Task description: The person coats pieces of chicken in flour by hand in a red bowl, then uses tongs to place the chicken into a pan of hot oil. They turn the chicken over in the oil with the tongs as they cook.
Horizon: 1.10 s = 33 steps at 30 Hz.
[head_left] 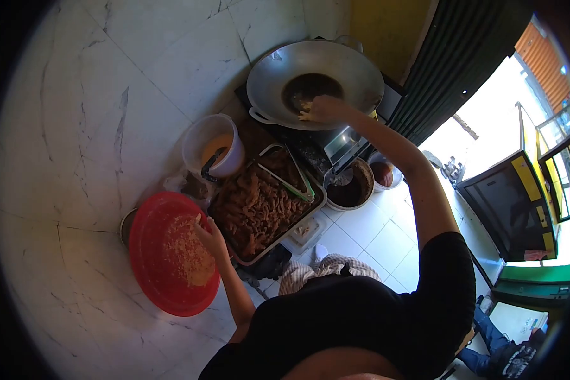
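Note:
My right hand (328,110) reaches over the near side of a large metal wok (351,79), its fingers closed on a pale, batter-coated piece of food (306,116) just above the dark oil (310,87). At the inner edge of the red basin (147,253), my left hand (210,239) has its fingers drawn together; a small pale bit shows at the tips, too small to name. Loose pale crumbs of flour (193,259) lie in that basin. Beside my left hand, a metal tray (264,254) holds a heap of brown fried pieces (253,206), with tongs (291,183) resting across them.
A translucent bucket (190,149) with orange liquid and a black handle stands against the marble wall. Right of the tray are a dark-filled pot (350,190) and a small tub (386,172). A folding metal door (453,69) and a glass-fronted cabinet (506,202) flank the bright doorway.

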{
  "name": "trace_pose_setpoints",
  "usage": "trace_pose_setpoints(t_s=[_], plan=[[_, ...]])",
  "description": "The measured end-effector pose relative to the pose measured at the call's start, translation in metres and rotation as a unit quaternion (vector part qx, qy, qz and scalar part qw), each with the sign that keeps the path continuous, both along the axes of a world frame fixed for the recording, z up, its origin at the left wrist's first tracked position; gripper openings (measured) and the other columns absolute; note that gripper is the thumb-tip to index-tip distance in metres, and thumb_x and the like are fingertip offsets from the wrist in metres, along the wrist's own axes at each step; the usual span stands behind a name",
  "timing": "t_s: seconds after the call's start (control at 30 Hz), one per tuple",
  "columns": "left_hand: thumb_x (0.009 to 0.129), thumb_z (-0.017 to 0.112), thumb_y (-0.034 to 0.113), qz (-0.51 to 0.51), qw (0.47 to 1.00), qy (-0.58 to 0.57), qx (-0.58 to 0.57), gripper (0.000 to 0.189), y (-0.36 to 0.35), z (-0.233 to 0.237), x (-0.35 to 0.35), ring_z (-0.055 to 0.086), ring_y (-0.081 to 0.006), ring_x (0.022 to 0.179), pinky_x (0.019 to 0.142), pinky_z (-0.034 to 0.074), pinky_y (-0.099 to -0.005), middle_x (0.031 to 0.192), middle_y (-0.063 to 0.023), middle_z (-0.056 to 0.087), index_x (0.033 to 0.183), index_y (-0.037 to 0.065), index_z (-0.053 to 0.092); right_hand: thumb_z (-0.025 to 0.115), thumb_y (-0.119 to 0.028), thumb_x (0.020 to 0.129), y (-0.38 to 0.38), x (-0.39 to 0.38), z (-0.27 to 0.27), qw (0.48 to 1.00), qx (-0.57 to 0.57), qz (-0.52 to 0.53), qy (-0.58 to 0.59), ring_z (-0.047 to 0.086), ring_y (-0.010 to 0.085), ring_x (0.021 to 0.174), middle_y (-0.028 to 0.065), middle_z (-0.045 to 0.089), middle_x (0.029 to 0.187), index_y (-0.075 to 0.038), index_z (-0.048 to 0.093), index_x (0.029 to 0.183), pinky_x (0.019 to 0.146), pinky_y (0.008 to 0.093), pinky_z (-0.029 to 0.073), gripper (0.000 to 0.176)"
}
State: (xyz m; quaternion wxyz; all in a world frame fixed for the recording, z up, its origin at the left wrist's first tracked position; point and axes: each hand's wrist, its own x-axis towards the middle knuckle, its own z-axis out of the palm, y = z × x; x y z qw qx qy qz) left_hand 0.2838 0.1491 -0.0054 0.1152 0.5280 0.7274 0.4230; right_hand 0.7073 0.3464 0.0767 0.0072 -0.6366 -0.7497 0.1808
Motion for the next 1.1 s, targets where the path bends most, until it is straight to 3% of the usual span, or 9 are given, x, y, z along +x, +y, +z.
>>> trace_pose_setpoints(t_s=[0.13,0.2,0.23,0.33,0.47,0.7,0.77,0.97,1.1], plan=[[0.087,0.046,0.023,0.005,1.000,0.007,0.012,0.035,0.000,0.001,0.001,0.046,-0.0322,0.103,0.088,0.037,-0.0391,0.110,-0.0196,0.046,0.112,-0.002,0.044,0.050,-0.012,0.076,0.009,0.006,-0.010,0.984,0.158,0.075,0.039,0.059,0.0339,0.076,0.0172,0.061,0.081,-0.007,0.062,0.096,0.067,0.0408,0.046,0.023],[0.087,0.046,0.023,0.015,1.000,0.012,0.009,0.035,0.001,0.001,0.002,0.046,-0.0322,0.103,0.088,0.037,-0.0391,0.110,-0.0194,0.047,0.112,-0.002,0.044,0.048,-0.010,0.080,-0.032,-0.017,0.028,0.901,0.357,0.018,0.247,0.060,0.0307,0.076,0.0171,0.061,0.086,-0.008,0.059,0.102,0.067,0.0379,0.047,0.025],[0.087,0.046,0.023,0.009,0.999,0.031,0.020,0.035,0.001,0.000,0.001,0.046,-0.0322,0.103,0.087,0.038,-0.0391,0.109,-0.0194,0.047,0.112,-0.002,0.044,0.050,-0.009,0.081,-0.060,-0.038,0.051,0.874,0.309,-0.024,0.373,0.060,0.0252,0.073,0.0168,0.061,0.086,-0.005,0.059,0.099,0.065,0.0331,0.048,0.021],[0.086,0.047,0.022,0.004,0.998,0.056,0.033,0.035,0.001,-0.003,0.000,0.047,-0.0324,0.103,0.087,0.038,-0.0390,0.109,-0.0196,0.047,0.112,-0.002,0.043,0.051,-0.008,0.082,-0.122,-0.081,0.044,0.853,0.293,-0.032,0.430,0.060,0.0206,0.072,0.0160,0.061,0.087,-0.002,0.059,0.098,0.064,0.0284,0.048,0.019],[0.086,0.048,0.021,-0.014,0.996,0.081,0.043,0.036,-0.002,0.002,0.002,0.046,-0.0329,0.103,0.086,0.039,-0.0389,0.110,-0.0199,0.046,0.113,-0.002,0.042,0.055,-0.012,0.079,-0.176,-0.125,-0.028,0.858,0.129,-0.063,0.493,0.059,0.0228,0.085,0.0147,0.060,0.093,0.000,0.058,0.099,0.073,0.0307,0.047,0.023],[0.085,0.049,0.020,-0.036,0.996,0.067,0.052,0.038,-0.003,0.000,-0.001,0.044,-0.0333,0.105,0.089,0.035,-0.0390,0.112,-0.0197,0.045,0.114,-0.004,0.040,0.066,-0.021,0.067,-0.172,-0.134,-0.139,0.938,0.224,-0.091,0.250,0.036,0.0401,0.113,0.0258,0.035,0.123,0.000,0.031,0.124,0.093,0.0440,0.033,0.070],[0.084,0.049,0.019,-0.034,0.995,0.070,0.055,0.039,-0.004,0.000,0.000,0.044,-0.0331,0.105,0.089,0.035,-0.0389,0.112,-0.0196,0.045,0.114,-0.004,0.040,0.070,-0.023,0.063,-0.170,-0.135,-0.144,0.965,0.138,-0.131,0.181,0.035,0.0436,0.112,0.0318,0.028,0.123,0.004,0.021,0.127,0.092,0.0443,0.034,0.085],[0.084,0.050,0.019,-0.037,0.997,0.053,0.049,0.039,-0.005,0.003,0.001,0.043,-0.0326,0.105,0.089,0.036,-0.0394,0.112,-0.0195,0.044,0.115,-0.004,0.040,0.072,-0.030,0.062,-0.156,-0.131,-0.144,0.966,0.060,-0.145,0.204,0.026,0.0396,0.121,0.0285,0.022,0.131,0.004,0.013,0.131,0.101,0.0394,0.025,0.098],[0.083,0.050,0.018,-0.046,0.996,0.049,0.053,0.039,-0.007,0.004,0.000,0.043,-0.0328,0.105,0.089,0.036,-0.0399,0.112,-0.0197,0.044,0.114,-0.004,0.040,0.074,-0.028,0.059,-0.150,-0.128,-0.161,0.966,0.154,-0.126,0.167,0.033,0.0454,0.113,0.0347,0.028,0.122,0.009,0.023,0.124,0.093,0.0425,0.034,0.091]])
